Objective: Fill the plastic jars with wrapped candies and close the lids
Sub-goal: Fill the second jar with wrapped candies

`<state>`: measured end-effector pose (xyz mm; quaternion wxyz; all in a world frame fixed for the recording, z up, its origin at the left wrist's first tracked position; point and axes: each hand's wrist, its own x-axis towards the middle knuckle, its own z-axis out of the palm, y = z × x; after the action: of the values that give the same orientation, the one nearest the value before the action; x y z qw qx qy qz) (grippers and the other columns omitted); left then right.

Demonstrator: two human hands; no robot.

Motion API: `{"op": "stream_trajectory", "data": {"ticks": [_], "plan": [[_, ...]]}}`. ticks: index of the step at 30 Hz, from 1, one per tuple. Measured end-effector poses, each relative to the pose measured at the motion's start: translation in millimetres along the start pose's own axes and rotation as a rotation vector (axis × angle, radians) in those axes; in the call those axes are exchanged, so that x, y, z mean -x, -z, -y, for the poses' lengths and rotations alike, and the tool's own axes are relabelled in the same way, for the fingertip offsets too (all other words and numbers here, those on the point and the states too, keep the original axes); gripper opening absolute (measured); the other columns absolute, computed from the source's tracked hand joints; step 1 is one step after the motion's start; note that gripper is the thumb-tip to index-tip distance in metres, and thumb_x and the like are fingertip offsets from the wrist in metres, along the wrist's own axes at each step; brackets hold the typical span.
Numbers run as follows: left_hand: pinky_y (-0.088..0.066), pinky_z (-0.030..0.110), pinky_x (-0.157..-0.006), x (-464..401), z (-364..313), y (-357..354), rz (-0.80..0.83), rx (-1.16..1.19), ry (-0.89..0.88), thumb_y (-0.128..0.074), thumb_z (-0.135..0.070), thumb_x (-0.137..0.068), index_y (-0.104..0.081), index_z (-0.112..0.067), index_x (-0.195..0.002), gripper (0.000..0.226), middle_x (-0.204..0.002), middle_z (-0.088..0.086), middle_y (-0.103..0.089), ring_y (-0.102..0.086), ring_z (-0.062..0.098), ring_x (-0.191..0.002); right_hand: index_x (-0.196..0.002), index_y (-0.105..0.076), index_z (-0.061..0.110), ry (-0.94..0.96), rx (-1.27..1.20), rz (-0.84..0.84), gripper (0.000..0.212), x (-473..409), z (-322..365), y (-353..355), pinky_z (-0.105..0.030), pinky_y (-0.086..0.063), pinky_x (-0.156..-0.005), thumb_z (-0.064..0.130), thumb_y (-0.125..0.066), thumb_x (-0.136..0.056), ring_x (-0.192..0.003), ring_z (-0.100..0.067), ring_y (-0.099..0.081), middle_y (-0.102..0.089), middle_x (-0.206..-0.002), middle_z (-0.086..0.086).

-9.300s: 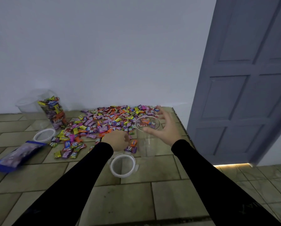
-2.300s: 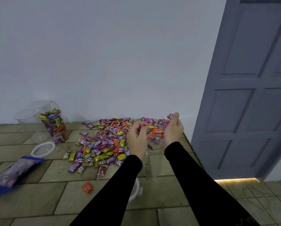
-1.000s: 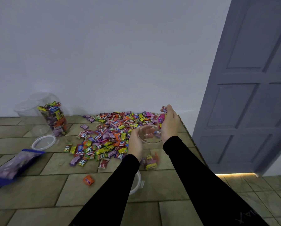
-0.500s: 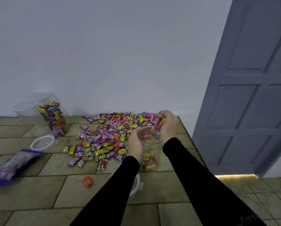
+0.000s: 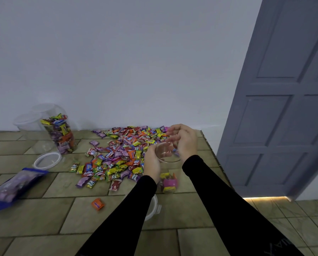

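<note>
Jar stands upright on the table, a few candies at its bottom. Left hand curls round its rim. Right hand hovers over the mouth, fingers curled; contents not discernible. Candy pile lies just left. Lid near, under left sleeve. Filled jar far left.
</note>
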<state>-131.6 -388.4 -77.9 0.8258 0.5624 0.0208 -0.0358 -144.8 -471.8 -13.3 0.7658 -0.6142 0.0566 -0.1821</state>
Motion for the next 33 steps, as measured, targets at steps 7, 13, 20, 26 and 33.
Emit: {"op": "stream_trajectory", "data": {"ticks": [7, 13, 20, 26, 33], "plan": [[-0.042, 0.027, -0.060, 3.0, -2.0, -0.6, -0.012, -0.012, -0.014, -0.025, -0.024, -0.101, -0.069, -0.005, -0.101, 0.048, -0.087, 0.005, -0.075, -0.062, 0.020, -0.072, -0.075, -0.063, 0.003, 0.051, 0.021, 0.050, 0.022, 4.0, -0.6, 2.3, -0.022, -0.042, -0.042, -0.001, -0.042, -0.079, -0.051, -0.021, -0.054, -0.065, -0.065, -0.008], [-0.052, 0.023, -0.068, 10.6, -11.8, 6.8, 0.079, -0.112, -0.053, -0.027, -0.025, -0.105, -0.072, -0.017, -0.090, 0.048, -0.083, -0.004, -0.076, -0.069, 0.009, -0.079, -0.072, -0.064, 0.013, 0.138, 0.219, 0.123, 0.022, 1.5, -0.7, 0.7, -0.028, -0.046, -0.048, 0.000, -0.050, -0.083, -0.054, -0.024, -0.057, -0.065, -0.064, -0.004], [-0.047, 0.013, -0.069, 16.2, -20.3, 66.8, -0.025, -0.464, -0.216, -0.039, -0.024, -0.103, -0.068, -0.017, -0.104, 0.030, -0.104, -0.003, -0.068, -0.062, 0.010, -0.100, -0.077, -0.062, 0.020, 0.369, 0.553, 0.283, 0.018, 23.5, 14.9, -44.5, -0.026, -0.044, -0.056, 0.007, -0.052, -0.084, -0.055, -0.010, -0.052, -0.058, -0.064, 0.004], [-0.041, 0.043, -0.081, 21.6, -10.0, 136.1, -0.269, -1.171, -0.298, -0.046, -0.030, -0.093, -0.062, -0.024, -0.101, 0.019, -0.106, 0.005, -0.059, -0.050, 0.030, -0.102, -0.089, -0.062, 0.015, 0.403, 0.780, 0.516, 0.014, 47.3, -29.0, -96.3, -0.029, -0.044, -0.062, 0.012, -0.049, -0.087, -0.067, -0.014, -0.054, -0.060, -0.077, 0.003], [-0.017, 0.048, -0.110, 39.5, -5.0, 187.6, -0.393, -1.605, -0.082, -0.035, -0.042, -0.100, -0.031, -0.032, -0.146, 0.048, -0.157, 0.008, -0.017, -0.015, 0.030, -0.143, -0.123, -0.050, 0.022, 0.388, 1.279, 0.644, 0.028, 49.2, -117.0, -113.5, -0.037, -0.038, -0.094, 0.020, -0.040, -0.097, -0.121, -0.025, -0.039, -0.044, -0.129, -0.004]]}}
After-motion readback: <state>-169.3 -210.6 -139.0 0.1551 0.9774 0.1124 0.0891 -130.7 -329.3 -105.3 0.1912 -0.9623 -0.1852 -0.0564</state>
